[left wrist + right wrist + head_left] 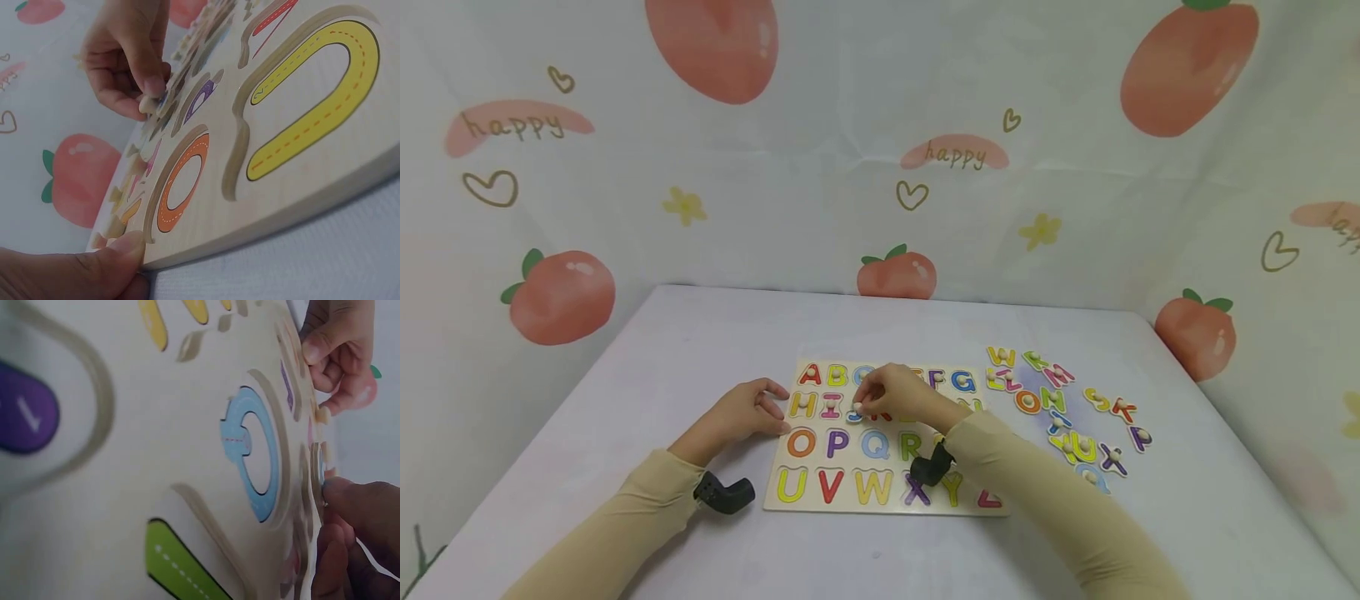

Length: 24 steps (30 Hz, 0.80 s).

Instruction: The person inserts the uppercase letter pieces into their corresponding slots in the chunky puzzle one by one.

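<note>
A wooden alphabet puzzle board point(891, 503) lies on the table. My right hand point(891, 390) pinches the small knob of a blue letter J piece point(854, 416) between thumb and fingertips. That piece is at the J recess, just right of the pink I piece point(831, 406); in the right wrist view the J piece point(319, 464) shows edge-on. At the board's left edge rests my left hand point(741, 417), its thumb on the rim beside the orange O recess point(164, 212) and its fingers near the H piece point(802, 405).
Loose knobbed letter pieces lie scattered right of the board, among them an orange O point(1027, 402), a purple X point(1112, 460) and a red K point(1123, 409). Pieces such as A point(810, 375) and G point(963, 382) sit in the board's top row. A printed curtain point(805, 217) hangs behind.
</note>
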Each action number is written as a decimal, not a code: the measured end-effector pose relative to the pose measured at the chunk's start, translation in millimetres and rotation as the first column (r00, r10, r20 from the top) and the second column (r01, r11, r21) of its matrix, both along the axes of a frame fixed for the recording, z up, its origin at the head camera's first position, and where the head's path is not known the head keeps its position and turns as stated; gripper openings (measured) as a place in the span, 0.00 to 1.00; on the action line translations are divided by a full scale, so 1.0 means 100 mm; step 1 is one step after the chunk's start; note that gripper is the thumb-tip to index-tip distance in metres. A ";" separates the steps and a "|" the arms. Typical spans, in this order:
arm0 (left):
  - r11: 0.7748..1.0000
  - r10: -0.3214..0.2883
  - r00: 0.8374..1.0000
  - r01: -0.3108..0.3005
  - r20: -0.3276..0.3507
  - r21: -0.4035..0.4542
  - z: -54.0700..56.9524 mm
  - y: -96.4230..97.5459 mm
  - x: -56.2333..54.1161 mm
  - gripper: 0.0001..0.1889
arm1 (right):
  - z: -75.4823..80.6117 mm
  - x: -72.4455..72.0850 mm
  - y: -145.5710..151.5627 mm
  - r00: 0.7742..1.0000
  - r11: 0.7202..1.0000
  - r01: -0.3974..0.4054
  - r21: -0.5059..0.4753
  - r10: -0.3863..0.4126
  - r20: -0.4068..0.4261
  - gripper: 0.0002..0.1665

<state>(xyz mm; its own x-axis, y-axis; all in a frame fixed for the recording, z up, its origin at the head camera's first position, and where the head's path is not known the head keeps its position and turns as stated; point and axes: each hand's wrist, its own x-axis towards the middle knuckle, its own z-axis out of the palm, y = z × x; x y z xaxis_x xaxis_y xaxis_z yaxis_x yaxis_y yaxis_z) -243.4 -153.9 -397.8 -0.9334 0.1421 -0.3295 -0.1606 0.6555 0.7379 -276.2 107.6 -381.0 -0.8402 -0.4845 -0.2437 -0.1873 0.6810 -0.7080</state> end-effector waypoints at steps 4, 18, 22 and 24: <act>1.000 0.005 1.000 -0.005 0.002 0.001 0.00 0.01 0.00 0.28 | -0.01 0.02 -0.01 1.000 1.000 0.009 0.004 -0.009 0.006 0.02; 1.000 0.010 1.000 -0.010 0.000 -0.004 -0.01 0.01 0.02 0.28 | -0.03 0.01 -0.01 0.999 0.999 0.037 -0.002 -0.037 0.003 0.02; 1.000 0.009 1.000 -0.009 0.003 -0.007 -0.01 0.01 0.01 0.28 | -0.04 0.00 -0.01 0.999 0.999 0.040 0.004 -0.040 0.011 0.03; 1.000 0.010 1.000 -0.010 0.004 -0.007 -0.01 0.01 0.00 0.28 | -0.05 0.00 -0.01 0.999 0.999 0.040 0.005 -0.040 0.017 0.03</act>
<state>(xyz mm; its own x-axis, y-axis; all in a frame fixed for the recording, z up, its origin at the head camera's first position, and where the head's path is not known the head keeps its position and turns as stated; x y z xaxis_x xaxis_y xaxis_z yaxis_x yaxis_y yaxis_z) -243.0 -153.3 -398.6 -0.9335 0.1306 -0.3339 -0.1700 0.6587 0.7329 -276.0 106.3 -385.8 -0.8546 -0.4493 -0.2604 -0.1476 0.6909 -0.7077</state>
